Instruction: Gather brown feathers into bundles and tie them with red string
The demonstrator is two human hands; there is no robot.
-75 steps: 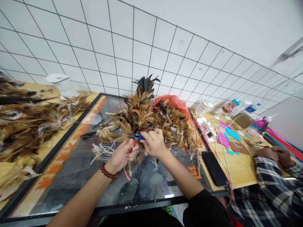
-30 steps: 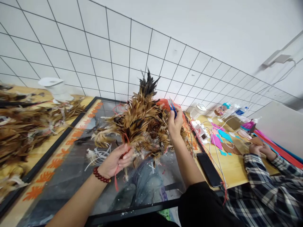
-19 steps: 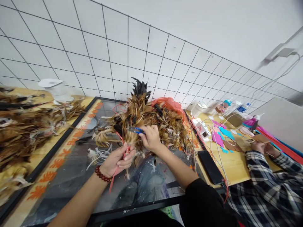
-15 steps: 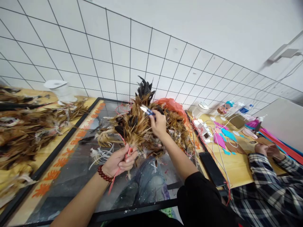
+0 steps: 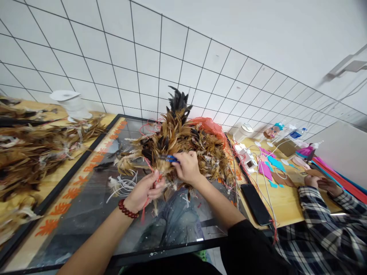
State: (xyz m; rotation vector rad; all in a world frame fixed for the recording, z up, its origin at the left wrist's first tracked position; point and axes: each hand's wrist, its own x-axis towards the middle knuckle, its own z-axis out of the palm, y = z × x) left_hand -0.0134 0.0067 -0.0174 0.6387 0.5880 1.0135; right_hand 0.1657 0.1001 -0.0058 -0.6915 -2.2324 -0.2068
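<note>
White tiled wall with dark grout lines backs a glass-topped surface framed in black. One bundle of brown and black feathers stands up from the middle of it, quills down, dark tips pointing at the wall. The left hand, with one red bead bracelet at the wrist, closes its fingers around the bundle's lower end together with a red string that trails below the fist. The right hand is closed on one pair of small blue thread snips, the blades pointing left into the feathers just above the left fist; the two hands are near each other, not touching. One orange-red plastic bag lies behind the bundle. A tangle of white cords sits on the glass just left of the left hand. More loose feathers are heaped on the wooden surface at far left, near one white spool. One black phone lies to the right, and beyond it another person's plaid sleeve rests by coloured felt pieces.
</note>
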